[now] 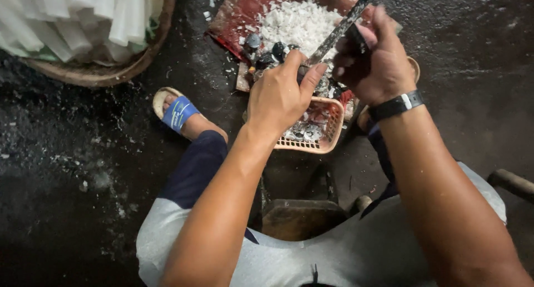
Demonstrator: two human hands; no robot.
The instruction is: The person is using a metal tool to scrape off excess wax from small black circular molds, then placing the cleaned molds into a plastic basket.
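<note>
Right hand [375,62] is gripping the knife [339,31], fingers clamped on its handle; blade's long axis is pointing 1 o'clock. Left hand [281,92] is pinching something small and hidden, fingers together, above the orange plastic basket [328,128]. White chips [300,20] are piling at 12 o'clock.

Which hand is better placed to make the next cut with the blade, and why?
Probably the right hand: it grips the long knife by its handle. The left hand only pinches something small at the blade, above the basket.
</note>
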